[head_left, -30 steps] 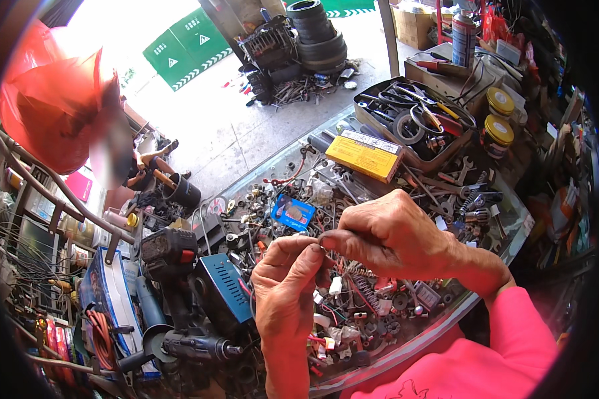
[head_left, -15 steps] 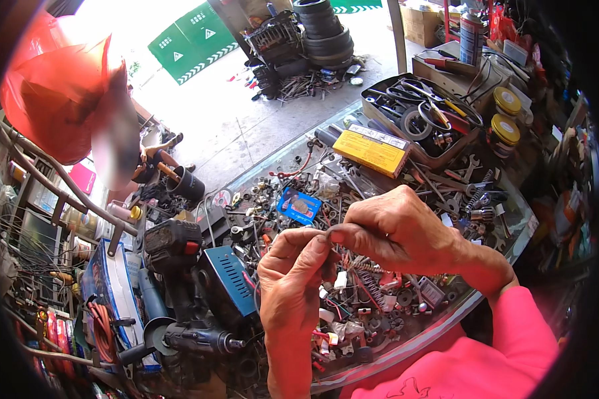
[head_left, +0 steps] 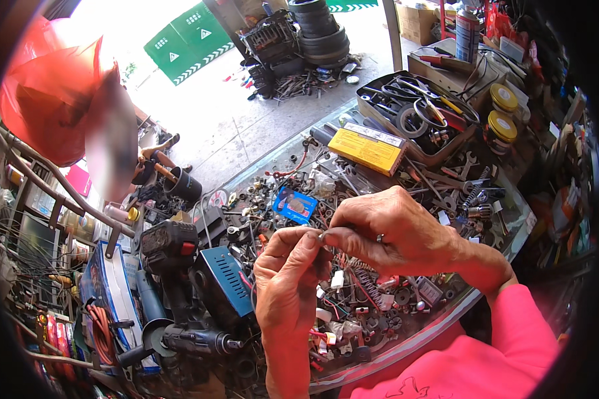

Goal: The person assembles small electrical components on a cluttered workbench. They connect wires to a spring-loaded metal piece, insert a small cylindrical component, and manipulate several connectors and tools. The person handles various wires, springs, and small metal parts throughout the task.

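Small part (head_left: 320, 235) held above the cluttered bench (head_left: 283, 159).
It is pinched by thumb and forefinger of the left hand (head_left: 285, 269) and of the right hand (head_left: 399, 229); most of it is hidden. Judged light and probably stiff, easily dropped; best gripped by its ends. A blue card (head_left: 295, 205) is seen beyond.

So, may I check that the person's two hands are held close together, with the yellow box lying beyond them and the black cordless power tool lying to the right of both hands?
Not quite: the head view shows the black cordless power tool to the left of both the left hand and the right hand. The rest stands.
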